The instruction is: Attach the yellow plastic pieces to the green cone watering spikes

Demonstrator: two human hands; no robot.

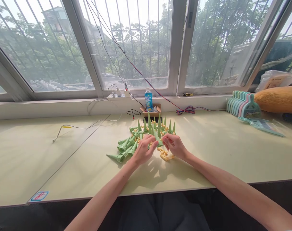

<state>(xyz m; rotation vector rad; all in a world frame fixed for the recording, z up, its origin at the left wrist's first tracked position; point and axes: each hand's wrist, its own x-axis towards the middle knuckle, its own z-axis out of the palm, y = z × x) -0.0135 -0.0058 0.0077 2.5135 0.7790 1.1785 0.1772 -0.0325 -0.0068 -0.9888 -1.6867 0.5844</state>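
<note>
My left hand is closed on a green plastic watering spike, its point tilted up and away from me. Close against the spike's wide end, my right hand pinches what looks like a small yellow valve, mostly hidden by the fingertips. Loose yellow valves lie on the table just below the hands. To the left, several green spikes rest on their sides in a heap. Behind the hands, more spikes stand upright, with yellow pieces among them.
A small cardboard box and a blue-labelled bottle stand by the window sill. Coiled red-black wire lies at the back. Pastel plastic items and an orange-brown cushion-like object are at the right. A thin cable crosses the left side.
</note>
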